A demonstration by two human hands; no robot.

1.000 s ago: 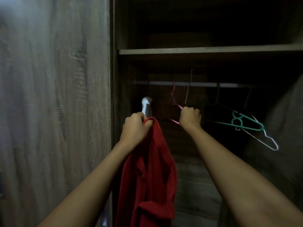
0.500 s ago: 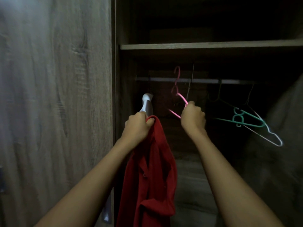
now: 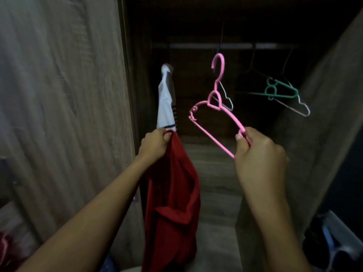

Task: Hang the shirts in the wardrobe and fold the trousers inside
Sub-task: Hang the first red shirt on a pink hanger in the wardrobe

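Gripping the bunched-up red shirt [image 3: 172, 183] in the left hand [image 3: 153, 144] right at the wardrobe [image 3: 59, 95] opening, while the right hand [image 3: 259, 154] pinches one end of a pink hanger [image 3: 215, 86] held just below the rail [image 3: 196, 45].

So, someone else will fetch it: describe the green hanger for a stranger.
Inside the wardrobe, find the rail across the back. Below its right part hang several hangers; the green hanger is the only green one, beside a pale wire hanger.

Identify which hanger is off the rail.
The pink hanger, pinched by the right hand; the green hanger and white wire hangers hang from the rail.
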